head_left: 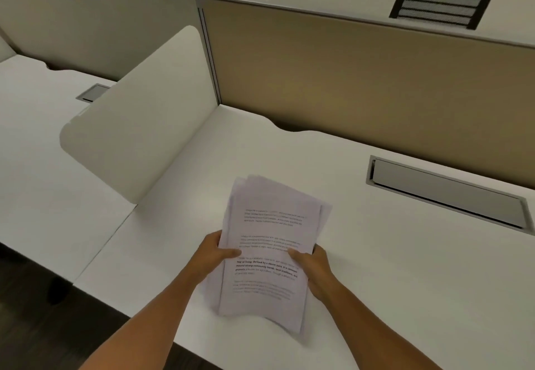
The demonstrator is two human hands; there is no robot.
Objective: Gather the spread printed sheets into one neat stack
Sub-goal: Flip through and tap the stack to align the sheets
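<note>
A bundle of white printed sheets (270, 225) is held above the white desk (390, 268), tilted a little to the right. The sheets overlap unevenly, with several corners fanning out at the top and right edges. My left hand (214, 256) grips the bundle's left edge, thumb on the top page. My right hand (314, 265) grips the right edge, thumb also pressed on the printed face. The near end of the bundle hangs above the desk's front edge.
A grey cable-tray flap (445, 193) is set into the desk at the right. A tan partition wall (362, 80) closes the back, and a white rounded side divider (139, 126) stands at the left. A neighbouring desk (37, 144) lies beyond it.
</note>
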